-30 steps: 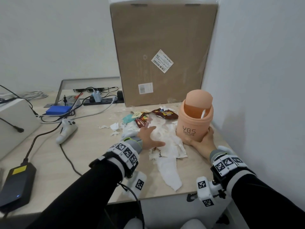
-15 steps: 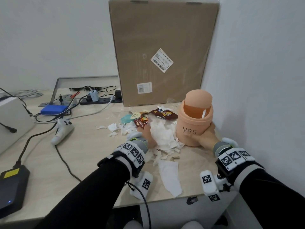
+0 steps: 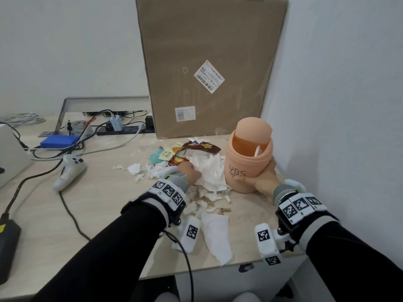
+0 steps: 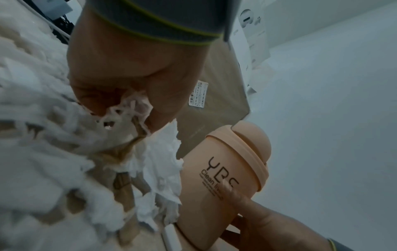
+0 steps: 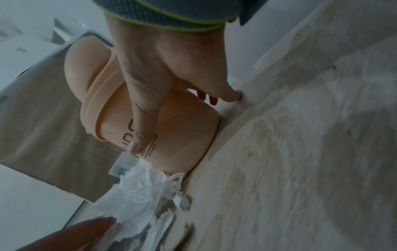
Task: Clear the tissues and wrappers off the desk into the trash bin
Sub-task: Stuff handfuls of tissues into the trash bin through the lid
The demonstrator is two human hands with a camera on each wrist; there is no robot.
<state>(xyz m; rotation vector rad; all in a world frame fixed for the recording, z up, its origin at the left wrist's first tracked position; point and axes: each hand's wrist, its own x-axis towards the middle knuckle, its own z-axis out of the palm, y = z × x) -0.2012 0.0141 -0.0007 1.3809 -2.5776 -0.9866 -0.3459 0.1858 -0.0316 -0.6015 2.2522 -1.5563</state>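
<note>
White walls, pale wood counter (image 3: pixel 104 192) in a corner. Left hand (image 3: pixel 188 172) fingers curled, bunching a wad of tissues (image 3: pixel 209 171) just at 9 o'clock of the trash bin (image 3: pixel 248 158). Right hand (image 3: pixel 261 179) wrapped round the bin's lower body, thumb on the front, steadying it upright on the counter. Swing lid tipped open. Wrappers (image 3: pixel 196 147) lie at 11 o'clock of the left hand, loose tissue scraps (image 3: pixel 216 238) at 6 o'clock, cardboard box (image 3: pixel 209 66) behind at 12. Best bet: squeeze the wad tight so shreds don't trail, lift over the rim, push through the lid gap; keep the bin pinned.
</note>
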